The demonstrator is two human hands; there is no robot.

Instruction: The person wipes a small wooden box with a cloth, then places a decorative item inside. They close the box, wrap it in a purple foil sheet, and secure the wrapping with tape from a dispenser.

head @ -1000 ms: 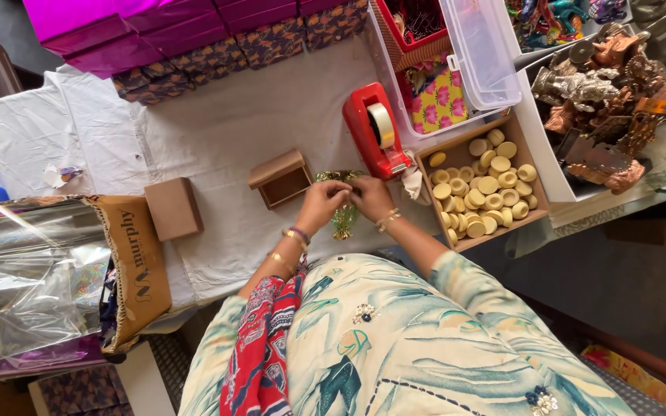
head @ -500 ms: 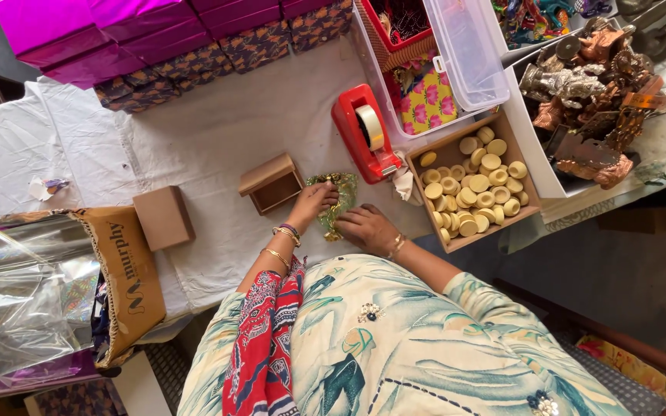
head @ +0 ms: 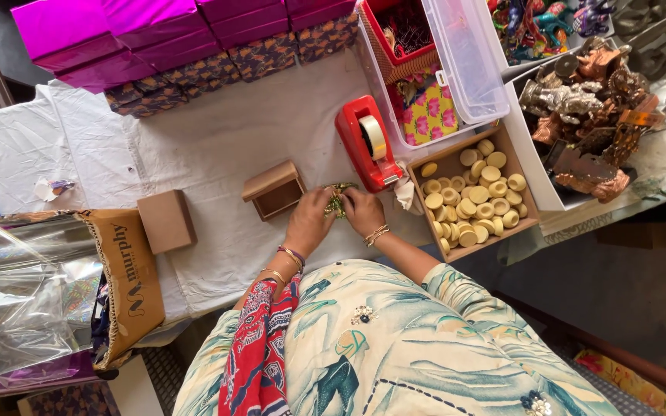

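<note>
Both hands meet on a small green and gold ornament at the near edge of the white cloth.

Closest to us, we see the left hand (head: pixel 309 223) and the right hand (head: pixel 363 212) drawn together, fingertips of both pinching the ornament (head: pixel 338 202) between them, just above the cloth (head: pixel 217 146). Just beside the left hand sits a small brown box (head: pixel 274 189), open, its inside too shadowed to read. A closed brown box (head: pixel 166 221) lies farther left. To the right, a cardboard tray (head: pixel 529 202) holds many pale round discs (head: pixel 475 196). Just beyond the hands stands a red tape dispenser (head: pixel 367 153). Farther back, a clear plastic bin (head: pixel 472 62) holds a red basket (head: pixel 406 35) and flowered cloth. Purple gift boxes (head: pixel 102 35) line the far edge.
</note>
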